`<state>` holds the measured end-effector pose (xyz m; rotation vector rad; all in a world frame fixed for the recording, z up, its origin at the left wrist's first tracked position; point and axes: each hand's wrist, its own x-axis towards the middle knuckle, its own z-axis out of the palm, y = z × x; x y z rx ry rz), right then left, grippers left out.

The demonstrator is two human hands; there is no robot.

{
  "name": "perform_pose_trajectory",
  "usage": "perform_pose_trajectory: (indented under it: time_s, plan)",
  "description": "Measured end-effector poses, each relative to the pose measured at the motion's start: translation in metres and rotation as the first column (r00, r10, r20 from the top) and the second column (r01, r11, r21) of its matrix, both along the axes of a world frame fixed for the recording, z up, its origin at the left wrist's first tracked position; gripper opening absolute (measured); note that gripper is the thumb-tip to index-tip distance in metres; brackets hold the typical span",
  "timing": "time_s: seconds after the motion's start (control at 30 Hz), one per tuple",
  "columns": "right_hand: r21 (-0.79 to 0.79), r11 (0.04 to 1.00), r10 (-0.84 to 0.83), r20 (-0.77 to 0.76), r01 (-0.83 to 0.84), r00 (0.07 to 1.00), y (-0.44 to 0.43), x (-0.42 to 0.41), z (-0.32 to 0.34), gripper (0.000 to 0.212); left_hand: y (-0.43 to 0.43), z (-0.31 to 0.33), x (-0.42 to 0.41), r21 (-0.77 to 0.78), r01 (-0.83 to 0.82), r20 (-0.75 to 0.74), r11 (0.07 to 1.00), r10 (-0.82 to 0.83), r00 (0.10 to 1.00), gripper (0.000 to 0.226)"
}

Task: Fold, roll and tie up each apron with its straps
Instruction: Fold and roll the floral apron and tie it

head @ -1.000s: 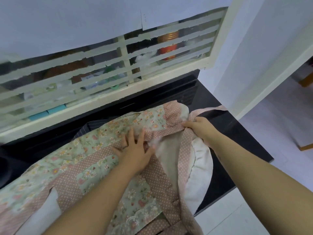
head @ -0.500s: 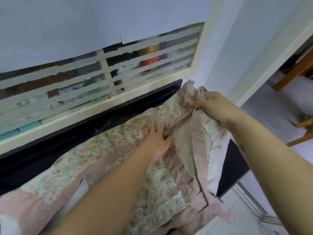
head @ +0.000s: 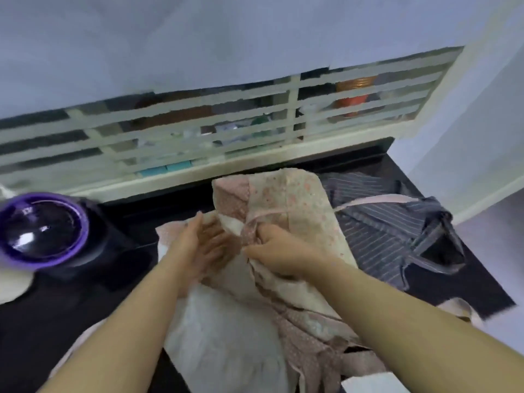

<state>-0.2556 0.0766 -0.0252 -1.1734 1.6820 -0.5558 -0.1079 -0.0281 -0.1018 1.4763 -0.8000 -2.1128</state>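
Note:
A pink and green floral patchwork apron with a cream lining lies folded over on the black counter. My right hand grips a bunched pink dotted edge at the middle of the apron. My left hand lies flat with straight fingers on the cream lining just left of it. A thin pink strap runs from the fold to the right, across a blue striped apron that lies crumpled on the counter's right side.
A dark round appliance with a purple rim stands at the counter's left. A white slatted window grille runs behind the counter. The counter's right edge drops to a pale floor.
The view has swung left. My right hand has carried the apron's right side over onto the middle, so the apron is now folded. The striped apron beneath it is uncovered.

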Motion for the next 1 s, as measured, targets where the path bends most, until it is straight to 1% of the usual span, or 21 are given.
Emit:
perform_pose_trajectory:
  time_s: [0.03,0.07,0.17,0.2,0.3,0.37,0.4,0.43,0.47,0.5,0.53,0.57,0.63,0.73,0.8,0.87,0.93,0.97,1.0]
  plan:
    - [0.013,0.999,0.047,-0.025,-0.047,0.999,-0.003,0.021,-0.016,0.02,0.0,-0.006,0.02,0.012,-0.015,0.066,1.0,0.014,0.998,0.047]
    - [0.024,0.997,0.078,-0.039,-0.078,0.996,-0.005,0.042,-0.029,0.023,0.003,-0.009,0.04,0.032,-0.043,0.095,0.999,0.039,0.995,0.049]
    - [0.024,0.997,0.076,-0.065,-0.075,0.995,-0.002,0.062,-0.049,0.034,0.012,-0.016,0.064,0.057,-0.088,0.086,0.994,0.083,0.993,0.057]
    - [0.008,0.997,0.076,-0.087,-0.075,0.993,-0.001,0.066,-0.051,0.034,0.015,-0.016,0.069,0.045,-0.09,0.072,0.995,0.086,0.994,0.057]
    - [-0.09,0.992,0.071,-0.182,-0.089,0.981,-0.009,0.072,-0.047,0.021,0.017,-0.02,0.075,0.01,-0.099,0.015,0.995,0.099,0.995,0.054]
    - [-0.158,0.979,0.095,-0.191,-0.126,0.977,-0.017,0.082,-0.044,0.006,0.015,-0.023,0.078,0.036,-0.136,-0.028,0.99,0.137,0.99,0.053]
    - [-0.17,0.973,0.123,-0.187,-0.155,0.975,-0.022,0.09,-0.046,0.014,0.014,-0.025,0.081,0.051,-0.143,-0.04,0.988,0.145,0.989,0.056]
    - [-0.157,0.97,0.159,-0.159,-0.184,0.974,-0.024,0.098,-0.046,0.017,0.013,-0.028,0.082,0.072,-0.142,-0.055,0.987,0.146,0.988,0.062]
    - [-0.127,0.968,0.197,-0.133,-0.214,0.971,-0.026,0.107,-0.053,0.014,0.011,-0.031,0.085,0.089,-0.142,-0.075,0.986,0.149,0.986,0.069]
    - [-0.098,0.966,0.227,-0.11,-0.238,0.968,-0.027,0.115,-0.059,0.021,0.011,-0.033,0.087,0.105,-0.14,-0.119,0.985,0.152,0.981,0.074]
    - [-0.054,0.965,0.25,-0.118,-0.257,0.961,-0.027,0.122,-0.069,0.03,0.01,-0.035,0.089,0.112,-0.14,-0.157,0.984,0.157,0.975,0.077]
    - [-0.032,0.966,0.251,-0.128,-0.257,0.959,-0.027,0.127,-0.075,0.034,0.009,-0.035,0.09,0.124,-0.145,-0.199,0.982,0.167,0.966,0.077]
    - [-0.044,0.975,0.21,-0.14,-0.218,0.968,-0.026,0.13,-0.082,0.03,0.006,-0.032,0.09,0.135,-0.139,-0.177,0.981,0.161,0.971,0.067]
    - [-0.136,0.977,0.15,-0.097,-0.162,0.984,-0.036,0.132,-0.083,0.028,0.003,-0.028,0.089,0.159,-0.068,-0.085,0.985,0.082,0.993,0.043]
    - [-0.128,0.978,0.155,-0.097,-0.167,0.983,-0.043,0.136,-0.083,0.029,0.001,-0.03,0.09,0.183,-0.045,-0.036,0.982,0.053,0.998,0.033]
    - [-0.086,0.966,0.233,-0.125,-0.245,0.964,-0.046,0.143,-0.089,0.031,-0.002,-0.037,0.091,0.203,-0.109,0.042,0.973,0.103,0.994,0.024]
    - [-0.036,0.942,0.326,-0.138,-0.333,0.935,-0.045,0.147,-0.094,0.027,-0.003,-0.042,0.09,0.171,-0.191,0.122,0.967,0.171,0.978,0.016]
    - [-0.017,0.935,0.351,-0.093,-0.354,0.932,-0.042,0.146,-0.093,0.022,-0.003,-0.044,0.09,0.128,-0.23,0.161,0.965,0.208,0.965,0.014]
    - [-0.007,0.933,0.359,-0.014,-0.36,0.933,-0.039,0.143,-0.089,0.017,-0.003,-0.046,0.09,0.066,-0.261,0.19,0.963,0.244,0.951,0.016]
